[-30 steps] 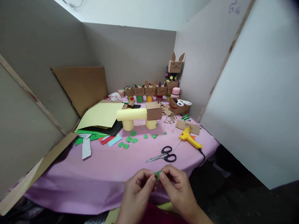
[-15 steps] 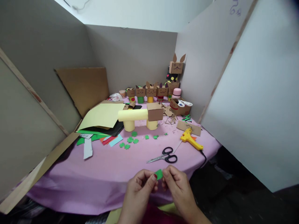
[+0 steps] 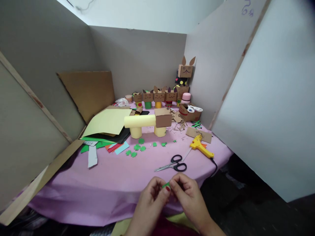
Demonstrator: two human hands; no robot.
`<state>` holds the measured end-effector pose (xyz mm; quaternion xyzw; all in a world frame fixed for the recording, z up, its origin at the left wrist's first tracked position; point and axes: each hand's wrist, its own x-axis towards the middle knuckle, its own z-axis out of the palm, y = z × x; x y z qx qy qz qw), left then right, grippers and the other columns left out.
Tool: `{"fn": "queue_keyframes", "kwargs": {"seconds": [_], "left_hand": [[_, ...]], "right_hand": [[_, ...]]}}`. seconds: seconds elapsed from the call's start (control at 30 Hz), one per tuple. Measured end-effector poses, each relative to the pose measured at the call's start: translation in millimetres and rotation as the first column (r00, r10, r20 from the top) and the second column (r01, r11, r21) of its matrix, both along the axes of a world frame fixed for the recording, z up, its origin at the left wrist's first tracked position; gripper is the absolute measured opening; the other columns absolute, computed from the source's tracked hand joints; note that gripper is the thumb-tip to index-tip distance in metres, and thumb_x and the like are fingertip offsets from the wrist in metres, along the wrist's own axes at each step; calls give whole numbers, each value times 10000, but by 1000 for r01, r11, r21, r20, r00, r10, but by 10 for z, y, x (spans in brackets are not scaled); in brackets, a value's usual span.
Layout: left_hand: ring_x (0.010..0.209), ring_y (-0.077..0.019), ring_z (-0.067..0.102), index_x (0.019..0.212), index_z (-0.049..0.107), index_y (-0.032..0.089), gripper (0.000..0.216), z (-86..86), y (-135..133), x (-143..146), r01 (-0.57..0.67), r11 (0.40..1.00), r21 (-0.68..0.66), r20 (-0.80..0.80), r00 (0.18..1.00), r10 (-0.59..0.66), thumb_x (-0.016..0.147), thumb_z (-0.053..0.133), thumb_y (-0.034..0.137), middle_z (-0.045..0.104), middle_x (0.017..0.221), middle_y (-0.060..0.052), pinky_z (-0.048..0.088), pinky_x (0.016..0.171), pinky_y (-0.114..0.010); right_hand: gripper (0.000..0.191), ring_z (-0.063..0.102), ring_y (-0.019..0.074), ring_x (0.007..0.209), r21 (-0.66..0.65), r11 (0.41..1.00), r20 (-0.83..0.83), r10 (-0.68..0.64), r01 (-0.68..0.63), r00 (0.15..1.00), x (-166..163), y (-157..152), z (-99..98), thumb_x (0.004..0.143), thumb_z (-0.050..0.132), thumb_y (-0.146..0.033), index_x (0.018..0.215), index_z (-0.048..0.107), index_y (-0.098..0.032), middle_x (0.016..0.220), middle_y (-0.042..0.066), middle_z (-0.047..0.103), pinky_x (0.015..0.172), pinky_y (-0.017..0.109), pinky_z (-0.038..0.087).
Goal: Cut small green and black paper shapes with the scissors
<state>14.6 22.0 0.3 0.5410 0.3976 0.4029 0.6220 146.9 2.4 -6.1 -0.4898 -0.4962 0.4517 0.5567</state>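
Observation:
Close to the table's front edge, a small green paper piece (image 3: 165, 185) is pinched between my hands, mostly covered by fingers. My left hand (image 3: 154, 198) grips it between thumb and fingers. Fingertips of my right hand (image 3: 188, 193) are closed on its other side. Just beyond lie black-handled scissors (image 3: 173, 165), blades pointing left. Several green paper flower cutouts (image 3: 137, 147) are scattered farther back. Behind them stands a yellow paper tube figure (image 3: 140, 121) on two short tube legs, with a brown box (image 3: 163, 118) at its right end.
A yellow glue gun (image 3: 201, 147) rests at the right on a cardboard strip (image 3: 205, 135), its cord running off the edge. Paper sheets (image 3: 108, 121) are stacked at left. Box-headed cardboard animals (image 3: 159, 95) line the back, near a cardboard box (image 3: 189, 113) holding white scissors.
My hands have come closer together, the left moving right. The green paper has tilted and shows less of its face. Everything on the table stays in place.

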Motion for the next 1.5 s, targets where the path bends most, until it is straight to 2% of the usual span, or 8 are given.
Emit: {"fn": "queue_keyframes", "kwargs": {"seconds": [0.17, 0.43, 0.6, 0.77, 1.03, 1.2, 1.4, 1.5], "left_hand": [[558, -128, 455, 578, 518, 171, 324, 12, -40, 18, 82, 983, 167, -136, 989, -59, 826, 519, 380, 509, 568, 10, 357, 537, -209], [595, -144, 487, 642, 524, 165, 343, 1, -34, -38, 159, 986, 58, -132, 980, -151, 839, 471, 441, 522, 610, -1, 389, 574, -231], [597, -144, 499, 661, 529, 158, 363, -30, -32, -49, 81, 996, 40, -117, 990, -76, 836, 467, 471, 532, 620, -3, 397, 582, -236], [560, -128, 459, 630, 508, 164, 378, -54, -46, -21, 68, 996, 55, -111, 992, -61, 825, 478, 487, 494, 592, 14, 370, 542, -226], [592, -143, 496, 651, 532, 158, 377, -38, -53, -29, 16, 998, 67, -134, 991, -7, 830, 474, 485, 529, 607, -1, 388, 570, -229], [553, -128, 464, 614, 523, 159, 382, -53, -47, -6, 21, 996, 84, -132, 991, -10, 807, 511, 488, 509, 573, 11, 366, 532, -217], [555, -138, 528, 679, 596, 144, 367, -38, -70, -85, 24, 1000, 10, -103, 994, -23, 849, 469, 444, 588, 571, -15, 407, 538, -219], [621, -144, 570, 740, 609, 159, 262, -68, -39, -180, -43, 985, 170, -142, 988, 67, 856, 497, 365, 622, 648, -21, 447, 584, -217]], "right_hand": [[328, 370, 69, 439, -70, 993, -175, 83, -96, 981, -59, -33, -10, 805, 585, -411, 619, 450, -177, 488, -68, 431, 436, 188, 292], [333, 435, 77, 432, -27, 995, -170, 88, -94, 982, -67, -26, -13, 825, 562, -427, 633, 461, -174, 494, -53, 476, 450, 195, 343], [371, 376, 73, 449, -5, 998, -149, -68, 68, 986, 22, 6, -50, 868, 469, -474, 637, 436, -185, 511, -68, 407, 447, 189, 332], [322, 467, 103, 495, 37, 989, -68, 143, -140, 987, -57, -20, -54, 846, 527, -439, 677, 481, -169, 544, -33, 485, 496, 221, 388], [354, 396, 74, 456, -5, 990, -149, -137, 138, 979, 60, 67, -82, 853, 509, -452, 632, 451, -182, 525, -65, 425, 451, 183, 349], [323, 473, 100, 502, 9, 995, -63, 98, -98, 993, 17, 14, -61, 845, 536, -427, 656, 489, -169, 546, -31, 496, 497, 209, 379], [333, 436, 81, 461, 2, 1000, -97, 13, -12, 995, 16, 2, -53, 840, 546, -423, 635, 480, -169, 506, -50, 466, 473, 194, 355], [329, 386, 61, 431, -56, 996, -217, 56, -69, 975, 97, 38, -40, 795, 608, -424, 630, 484, -167, 486, -64, 450, 431, 168, 327]]}}
